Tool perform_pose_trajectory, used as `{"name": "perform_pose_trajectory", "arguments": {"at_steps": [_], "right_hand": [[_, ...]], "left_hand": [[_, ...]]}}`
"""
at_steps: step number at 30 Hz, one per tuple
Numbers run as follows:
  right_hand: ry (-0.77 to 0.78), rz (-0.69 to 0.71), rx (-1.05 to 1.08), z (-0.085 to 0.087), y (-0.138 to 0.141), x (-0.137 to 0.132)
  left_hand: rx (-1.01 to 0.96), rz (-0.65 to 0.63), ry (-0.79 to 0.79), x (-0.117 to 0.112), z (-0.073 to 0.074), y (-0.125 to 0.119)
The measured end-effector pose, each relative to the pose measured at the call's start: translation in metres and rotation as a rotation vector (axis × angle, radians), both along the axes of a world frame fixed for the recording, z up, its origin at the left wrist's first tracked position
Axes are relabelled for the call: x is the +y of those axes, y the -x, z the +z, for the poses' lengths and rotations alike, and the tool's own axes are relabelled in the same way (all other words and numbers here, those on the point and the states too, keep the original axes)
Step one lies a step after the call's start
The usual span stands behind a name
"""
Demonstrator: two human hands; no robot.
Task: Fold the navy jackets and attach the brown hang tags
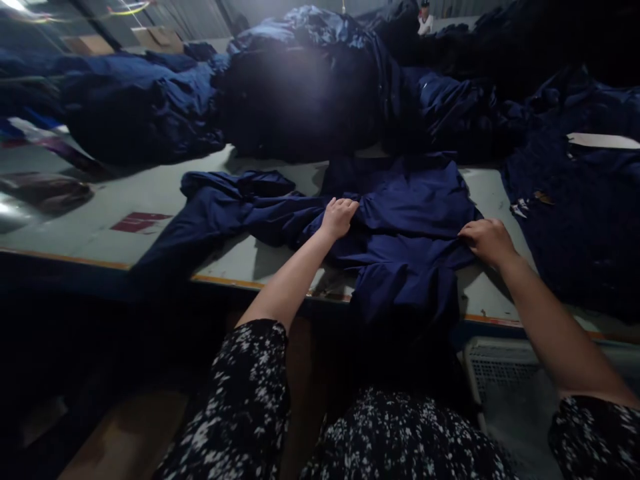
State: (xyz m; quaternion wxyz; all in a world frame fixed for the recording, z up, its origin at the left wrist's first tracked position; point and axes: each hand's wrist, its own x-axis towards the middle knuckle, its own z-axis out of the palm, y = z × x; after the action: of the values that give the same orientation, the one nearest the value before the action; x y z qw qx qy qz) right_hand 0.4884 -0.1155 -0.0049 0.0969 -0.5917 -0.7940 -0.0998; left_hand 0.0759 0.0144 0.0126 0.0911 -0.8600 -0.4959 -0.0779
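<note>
Fingers of the left hand [340, 217] close on the navy garment [405, 233]; the right hand's [487, 241] rest curved on its edge, grip unclear. Lying on the surface [100, 227], it looks soft, light and limp, likely easiest held by the edges.

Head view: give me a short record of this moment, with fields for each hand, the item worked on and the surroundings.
Item: navy garment, long sleeve spread to one side, on a pale table
Left hand: on the garment's middle, fingers on the fabric
Right hand: on the garment's far side edge
Nearby: heaps of navy cloth behind; grey mesh crate below right
Background: person in white
</note>
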Motion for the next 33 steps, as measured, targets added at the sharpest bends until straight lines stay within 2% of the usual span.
{"name": "perform_pose_trajectory", "arguments": {"at_steps": [3,7,9,12,15,17,21,24,29,31,33], "right_hand": [[0.047,-0.053,-0.034,0.009,-0.007,0.006],[0.218,-0.108,-0.006,0.027,-0.019,0.015],[0.186,-0.131,0.036,0.037,-0.013,0.030],[0.071,-0.099,0.128,0.044,0.016,0.067],[0.114,-0.050,0.133,0.032,0.046,0.100],[0.196,-0.120,0.097,0.016,0.054,0.111],[0.298,-0.263,0.104,-0.017,0.045,0.111],[0.283,-0.268,0.113,-0.026,0.037,0.109],[0.341,-0.279,0.062,-0.013,0.041,0.120],[0.343,-0.256,0.025,-0.004,0.055,0.126],[0.297,-0.132,0.027,0.002,0.077,0.129]], "left_hand": [[0.055,-0.030,-0.017,0.002,0.010,0.010],[0.061,-0.093,0.042,0.001,0.019,0.022],[-0.024,-0.086,0.082,0.005,0.021,0.018],[-0.173,0.007,0.050,0.015,0.020,-0.003],[-0.144,0.058,0.098,0.021,0.009,-0.022],[-0.101,0.080,0.192,0.020,-0.004,-0.025],[-0.121,0.168,0.271,0.014,-0.028,-0.015],[-0.131,0.191,0.278,0.015,-0.033,-0.011],[-0.116,0.169,0.393,0.020,-0.014,-0.008],[-0.146,0.147,0.331,0.022,-0.003,0.004],[-0.191,0.152,0.199,0.023,0.009,0.025]]}}
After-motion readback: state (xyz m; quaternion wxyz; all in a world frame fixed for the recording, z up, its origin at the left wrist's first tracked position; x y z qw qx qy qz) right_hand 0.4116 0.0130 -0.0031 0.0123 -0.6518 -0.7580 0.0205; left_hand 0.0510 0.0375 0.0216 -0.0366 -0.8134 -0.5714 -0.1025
